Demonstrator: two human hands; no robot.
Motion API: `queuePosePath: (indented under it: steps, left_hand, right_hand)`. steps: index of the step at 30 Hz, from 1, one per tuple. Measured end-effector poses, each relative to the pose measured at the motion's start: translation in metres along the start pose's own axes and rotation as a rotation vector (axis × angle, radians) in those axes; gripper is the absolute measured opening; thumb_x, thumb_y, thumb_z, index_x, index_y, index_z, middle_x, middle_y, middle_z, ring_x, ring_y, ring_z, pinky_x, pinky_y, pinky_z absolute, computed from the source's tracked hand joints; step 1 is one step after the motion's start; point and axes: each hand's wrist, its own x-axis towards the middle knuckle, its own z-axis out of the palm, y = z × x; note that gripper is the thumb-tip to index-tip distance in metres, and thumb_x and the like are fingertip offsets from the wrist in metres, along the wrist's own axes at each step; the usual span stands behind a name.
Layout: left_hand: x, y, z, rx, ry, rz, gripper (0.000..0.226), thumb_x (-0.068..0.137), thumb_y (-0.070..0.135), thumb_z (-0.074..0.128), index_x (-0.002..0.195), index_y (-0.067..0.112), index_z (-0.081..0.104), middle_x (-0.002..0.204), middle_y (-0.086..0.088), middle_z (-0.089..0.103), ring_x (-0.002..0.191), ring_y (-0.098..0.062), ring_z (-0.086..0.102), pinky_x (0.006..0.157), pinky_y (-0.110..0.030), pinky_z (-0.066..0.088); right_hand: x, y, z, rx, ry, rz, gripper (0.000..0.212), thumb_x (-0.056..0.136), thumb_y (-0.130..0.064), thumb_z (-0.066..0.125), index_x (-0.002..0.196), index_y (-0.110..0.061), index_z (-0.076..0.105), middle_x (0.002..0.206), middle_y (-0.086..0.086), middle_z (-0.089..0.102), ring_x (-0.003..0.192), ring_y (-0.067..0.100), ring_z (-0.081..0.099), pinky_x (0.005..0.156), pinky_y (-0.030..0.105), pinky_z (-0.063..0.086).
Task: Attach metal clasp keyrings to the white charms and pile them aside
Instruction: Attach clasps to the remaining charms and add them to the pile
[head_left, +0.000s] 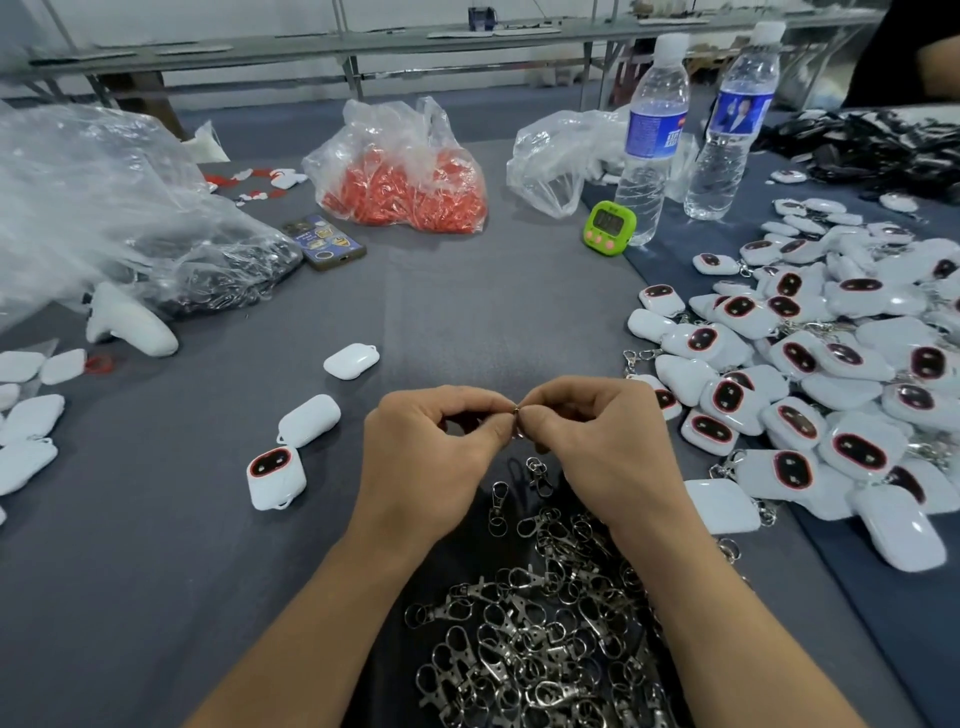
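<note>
Head cam, near to far. Keyring pile (535, 639) sits at the near edge of the counter (467, 322), between the person's forearms, on a dark patch. A few clasps lie loose at its far edge.

Just past it, left hand (431, 447) and right hand (597, 441) meet fingertip to fingertip above the counter. Both have fingers curled and pinch one keyring (517, 415) between thumb and forefinger. Can't tell if a charm is on it, as most of it is hidden by the fingers.

Left of the hands are three loose charms (275, 478), the nearest face up and the other two showing plain white. More white ones are at the left edge (26, 426).

On the right is a big charm pile (831, 374), with clasps poking out in places.

Mid counter:
- white controller (130, 322)
- phone (323, 241)
- green timer (609, 227)

Farther back:
- clear bag (104, 208) on the left
- bag of red parts (402, 171)
- two water bottles (649, 140), upright, beside a crumpled bag
</note>
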Motion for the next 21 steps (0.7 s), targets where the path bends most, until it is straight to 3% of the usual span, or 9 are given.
queuePosePath:
  steps: [2, 6, 11, 21]
  left_hand:
    - [-0.0004, 0.0003, -0.0012, 0.032, 0.007, 0.037, 0.019, 0.077, 0.017, 0.085, 0.080, 0.035, 0.080, 0.075, 0.022, 0.074, 0.072, -0.010, 0.071, 0.066, -0.030, 0.057]
    - [-0.0007, -0.0014, -0.0027, -0.010, 0.014, 0.004, 0.021, 0.075, 0.017, 0.087, 0.078, 0.036, 0.079, 0.073, 0.020, 0.074, 0.068, -0.003, 0.069, 0.061, -0.015, 0.051]
    - [0.0036, -0.0044, -0.0002, -0.152, -0.058, -0.107, 0.020, 0.078, 0.011, 0.083, 0.077, 0.031, 0.081, 0.073, 0.008, 0.076, 0.071, -0.010, 0.073, 0.067, -0.020, 0.057]
    - [0.0045, -0.0037, -0.0052, -0.243, -0.157, -0.143, 0.025, 0.079, 0.000, 0.080, 0.075, 0.025, 0.081, 0.073, 0.000, 0.077, 0.069, -0.009, 0.073, 0.066, -0.015, 0.053]
  right_hand:
    - [0.0006, -0.0007, 0.0001, 0.029, -0.037, 0.033, 0.021, 0.082, -0.004, 0.074, 0.072, -0.021, 0.078, 0.062, 0.000, 0.072, 0.054, 0.007, 0.061, 0.055, 0.024, 0.050]
    - [0.0013, 0.0004, 0.0009, 0.054, -0.038, 0.057, 0.019, 0.082, -0.003, 0.073, 0.070, -0.017, 0.077, 0.061, 0.002, 0.070, 0.053, 0.008, 0.058, 0.053, 0.022, 0.048]
    - [0.0026, 0.0019, -0.0007, 0.074, -0.043, 0.045, 0.018, 0.083, -0.004, 0.073, 0.071, -0.017, 0.076, 0.063, 0.007, 0.071, 0.055, 0.010, 0.058, 0.055, 0.027, 0.048]
    - [0.0030, 0.0058, 0.0014, 0.061, -0.080, 0.031, 0.019, 0.086, -0.007, 0.073, 0.076, -0.023, 0.077, 0.068, 0.005, 0.073, 0.059, 0.010, 0.062, 0.058, 0.026, 0.052]
